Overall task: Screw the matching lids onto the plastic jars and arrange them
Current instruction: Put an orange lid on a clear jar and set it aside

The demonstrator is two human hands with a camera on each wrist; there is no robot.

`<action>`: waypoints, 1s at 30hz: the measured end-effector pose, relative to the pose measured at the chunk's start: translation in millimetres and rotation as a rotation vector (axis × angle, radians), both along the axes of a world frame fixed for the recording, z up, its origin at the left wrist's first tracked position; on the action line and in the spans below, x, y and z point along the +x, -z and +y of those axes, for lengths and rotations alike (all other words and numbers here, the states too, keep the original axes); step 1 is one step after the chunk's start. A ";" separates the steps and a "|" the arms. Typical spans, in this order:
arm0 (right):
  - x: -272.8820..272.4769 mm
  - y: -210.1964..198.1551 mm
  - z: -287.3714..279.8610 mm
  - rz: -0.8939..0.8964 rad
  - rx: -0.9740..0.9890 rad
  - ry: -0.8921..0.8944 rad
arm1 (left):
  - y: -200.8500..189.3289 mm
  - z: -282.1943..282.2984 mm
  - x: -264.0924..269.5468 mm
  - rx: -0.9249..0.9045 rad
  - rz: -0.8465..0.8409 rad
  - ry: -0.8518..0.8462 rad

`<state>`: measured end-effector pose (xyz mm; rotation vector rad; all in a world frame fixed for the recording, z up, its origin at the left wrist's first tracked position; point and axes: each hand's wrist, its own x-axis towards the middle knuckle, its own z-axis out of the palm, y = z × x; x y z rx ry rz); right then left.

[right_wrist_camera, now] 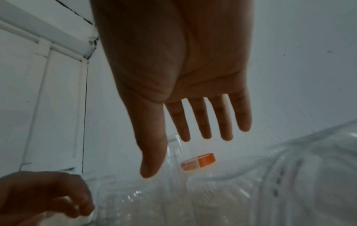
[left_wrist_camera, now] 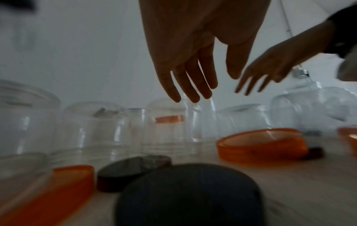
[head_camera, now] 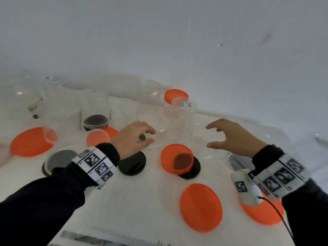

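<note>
Several clear plastic jars stand upside down on the white table (head_camera: 124, 201), among loose orange and black lids. My left hand (head_camera: 150, 137) hovers with relaxed fingers at a low clear jar (head_camera: 158, 141); in the left wrist view the left hand (left_wrist_camera: 210, 85) hangs straight-fingered and holds nothing. My right hand (head_camera: 209, 136) is spread wide above another clear jar (head_camera: 200, 146), empty, as the right hand (right_wrist_camera: 173, 152) also appears in its wrist view. A tall jar (head_camera: 179, 121) stands between and behind the hands. An orange lid (head_camera: 177, 158) leans on a black lid (head_camera: 193, 171).
A black lid (head_camera: 132, 164) lies under my left wrist. Orange lids lie at front (head_camera: 200, 206), front right (head_camera: 262, 213) and far left (head_camera: 30, 142). A capped jar (head_camera: 175, 95) stands by the wall. More jars crowd the back left (head_camera: 60, 107).
</note>
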<state>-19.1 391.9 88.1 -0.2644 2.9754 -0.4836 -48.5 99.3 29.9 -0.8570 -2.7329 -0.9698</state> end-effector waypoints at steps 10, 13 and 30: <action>-38.0 27.3 -9.3 -0.160 0.116 0.166 | 39.9 65.8 -2.7 -0.328 -0.314 0.269; -45.3 29.7 -8.9 -0.179 0.132 0.167 | 40.7 74.6 -9.6 -0.378 -0.352 0.273; -49.3 28.1 -19.3 -0.071 0.309 0.146 | 31.3 74.7 -11.1 -0.367 -0.298 0.261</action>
